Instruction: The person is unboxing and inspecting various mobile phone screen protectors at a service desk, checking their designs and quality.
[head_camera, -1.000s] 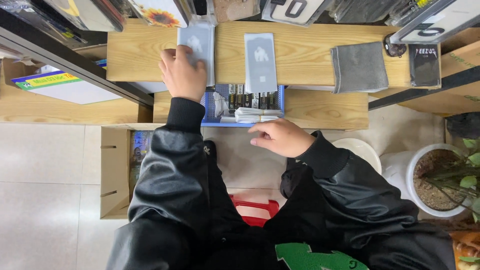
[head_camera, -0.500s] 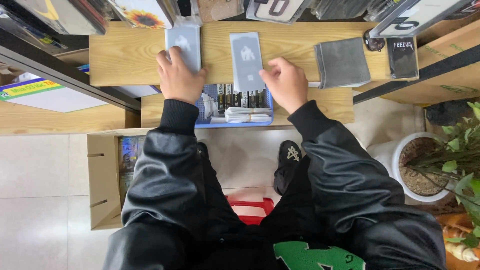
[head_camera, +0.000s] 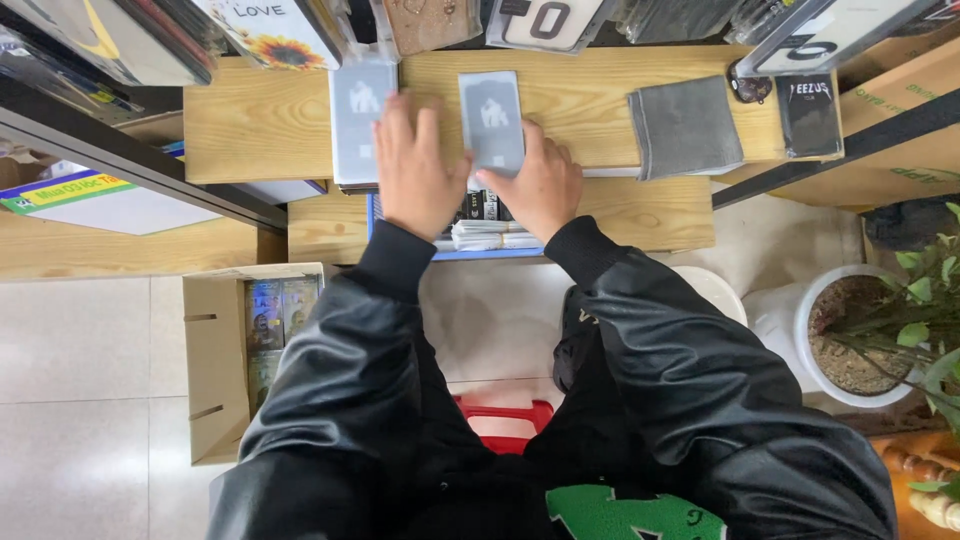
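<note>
Pale wooden tabletop (head_camera: 600, 95) carries 2 flat grey rectangular packets. Left hand (head_camera: 415, 170) lies open and flat between them, gripping nothing; right hand (head_camera: 540, 185) pinches the right grey packet (head_camera: 491, 115) at its lower edge, above a blue basket (head_camera: 480, 240).

Two flat grey sleeve packages on the wooden shelf – the left grey package (head_camera: 362, 120) lying free, the right grey package (head_camera: 492, 120) just beside it, touched at its lower end by the right hand (head_camera: 540, 185). Dark slim package (head_camera: 808, 115) far right on the same shelf. White number plates (head_camera: 545, 20) propped along the top edge – also a sunflower-printed card (head_camera: 275, 35). White label with green and yellow band (head_camera: 75, 190) at left. Open cardboard box (head_camera: 215, 360) on the floor.
</note>
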